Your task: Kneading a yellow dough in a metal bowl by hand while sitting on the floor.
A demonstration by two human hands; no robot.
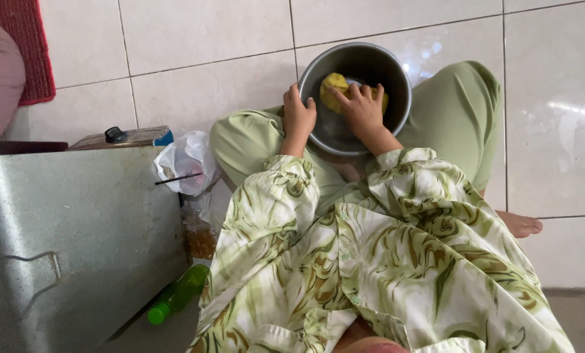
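Yellow dough point(332, 89), one lump, sits inside a steel bowl point(397, 111) at 12 o'clock in the head view, the bowl propped between the seated person's knees on the white tiled floor point(201, 39). Right hand point(363, 111) is down in the bowl, fingers spread apart and pressed onto the lump, palm over its near side. Left hand point(298, 116) grips the bowl's rim at its 9 o'clock edge, fingers curled together over the lip. Dough looks gathered into a single mass with no loose flour visible around it, so the mixing seems largely done; surface is uneven and partly hidden by the hand, so kneading appears unfinished. At 9 o'clock, a large metal lidded box point(77, 242); beside it a white plastic bag point(188, 160); a green bottle point(178, 294) lies on the floor at 7 o'clock.
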